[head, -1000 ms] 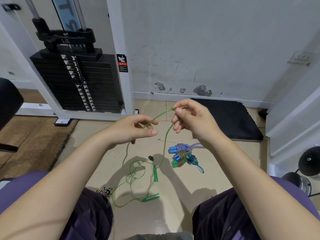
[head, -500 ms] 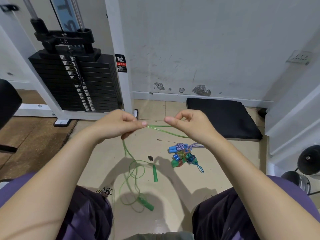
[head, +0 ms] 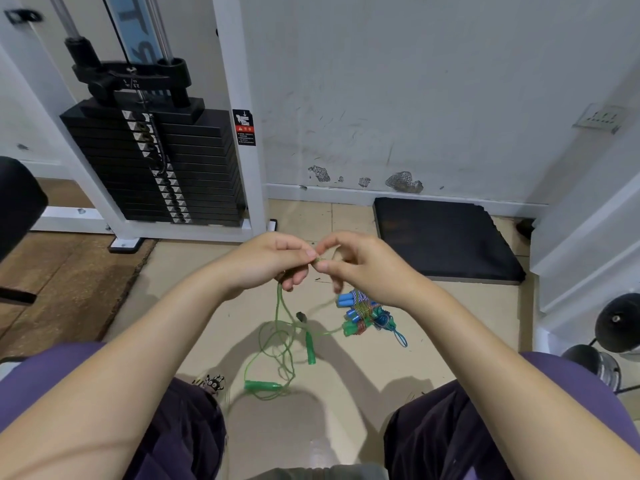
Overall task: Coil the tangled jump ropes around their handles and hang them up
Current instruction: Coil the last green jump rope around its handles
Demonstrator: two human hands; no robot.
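The green jump rope (head: 284, 327) runs from our fingertips down to the tiled floor (head: 433, 323), and we hold it up in front of us between our knees. Our left hand (head: 268, 259) reaches in from the left with the forearm angled up and inward; its thumb and forefinger pinch the cord at the top while the lower fingers curl loosely beneath, with the cord trailing down from under them. Our right hand (head: 360, 263) comes in from the other side, palm turned down and toward the left, its thumb and forefinger pinching the same short bit of cord, so the two sets of fingertips almost touch. The other fingers of the right hand are bent and spread a little, gripping nothing that we can make out.

Below the hands the thin translucent green cord drops in two strands, then spreads into several loose overlapping loops on the floor. One green handle (head: 310, 348) lies roughly lengthwise away from us in the middle of the loops; the second green handle (head: 261, 385) lies crosswise nearer to us, at the bottom of the tangle. A strand also sweeps rightward toward a bundle of other ropes (head: 363, 315), blue handles wrapped in blue and multicoloured cord, lying on the floor just right of the green rope and partly behind our right wrist. Whether the green cord is caught in that bundle we cannot tell.
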